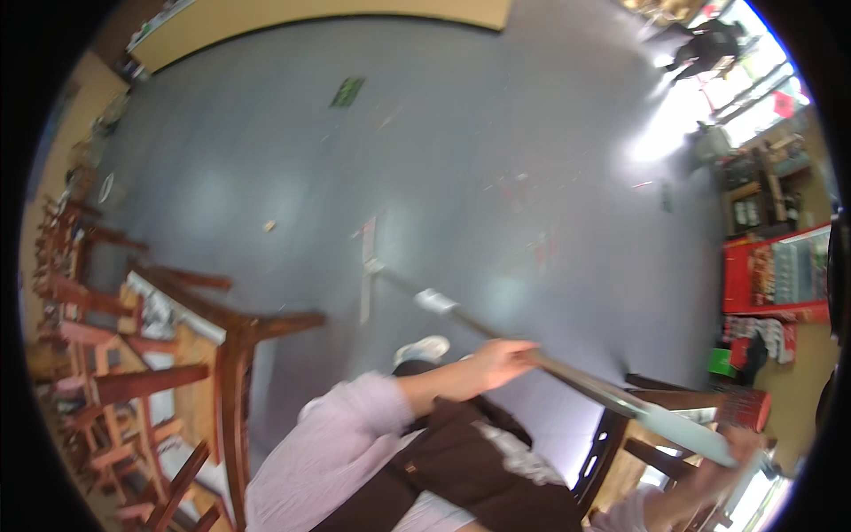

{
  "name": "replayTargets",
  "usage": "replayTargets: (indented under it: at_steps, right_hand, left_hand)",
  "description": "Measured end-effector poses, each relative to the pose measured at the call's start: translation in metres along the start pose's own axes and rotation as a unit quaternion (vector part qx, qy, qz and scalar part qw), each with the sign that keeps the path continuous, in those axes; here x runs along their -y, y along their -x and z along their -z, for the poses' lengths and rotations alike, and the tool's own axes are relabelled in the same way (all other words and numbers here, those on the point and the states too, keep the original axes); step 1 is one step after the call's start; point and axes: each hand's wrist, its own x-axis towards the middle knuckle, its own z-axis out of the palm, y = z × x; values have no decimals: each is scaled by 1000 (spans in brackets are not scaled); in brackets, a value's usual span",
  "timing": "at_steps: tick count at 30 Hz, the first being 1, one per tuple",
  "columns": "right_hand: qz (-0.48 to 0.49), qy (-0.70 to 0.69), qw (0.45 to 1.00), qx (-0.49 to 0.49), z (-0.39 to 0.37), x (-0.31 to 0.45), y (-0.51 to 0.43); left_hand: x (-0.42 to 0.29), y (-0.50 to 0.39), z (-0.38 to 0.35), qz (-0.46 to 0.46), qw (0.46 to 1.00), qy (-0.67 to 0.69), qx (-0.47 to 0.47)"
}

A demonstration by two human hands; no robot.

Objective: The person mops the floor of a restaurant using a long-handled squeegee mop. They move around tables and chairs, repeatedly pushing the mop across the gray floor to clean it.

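A long-handled floor tool [475, 326], apparently a flat mop or squeegee, runs diagonally across the view. My left hand [502, 362] is closed around the middle of its pole. Near the pale grip at the pole's upper end [685, 429], my right hand [743, 445] is wrapped on it, somewhat blurred. The narrow head [368, 266] rests on the grey floor [439, 166], with a white collar [436, 300] partway up the pole. Below my left arm are a dark brown apron [459, 459] and one pale shoe [423, 350].
Wooden tables with upturned wooden chairs [149, 382] crowd the left; one table leg [286, 324] juts toward the mop head. More dark wooden furniture [665, 399] stands close on the right. A red-framed drinks cooler [738, 279] lines the right wall. A green patch [348, 92] and small debris [269, 226] mark the floor.
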Motion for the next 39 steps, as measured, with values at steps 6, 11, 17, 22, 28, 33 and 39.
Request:
replayTargets:
  at_steps: [6, 11, 17, 22, 28, 33, 39]
  right_hand:
    - [39, 170, 985, 17, 38, -22, 14]
    - [191, 161, 968, 19, 29, 54, 34]
    - [290, 220, 916, 167, 43, 76, 52]
    - [279, 56, 936, 209, 46, 85, 42]
    - [118, -45, 971, 203, -13, -19, 3]
    - [-74, -134, 931, 331, -119, -156, -16]
    - [-181, -104, 887, 412, -285, -334, 13]
  left_hand:
    - [25, -40, 30, -60, 969, 62, -230]
    - [95, -104, -20, 49, 995, -3, -83]
    - [104, -128, -83, 4, 995, -42, -89]
    - [60, -70, -96, 7, 999, -14, 36]
    - [-51, 18, -62, -199, 978, -11, 63]
    - [-182, 101, 12, -334, 937, 84, 57]
    - [-296, 243, 101, -530, 832, 157, -42]
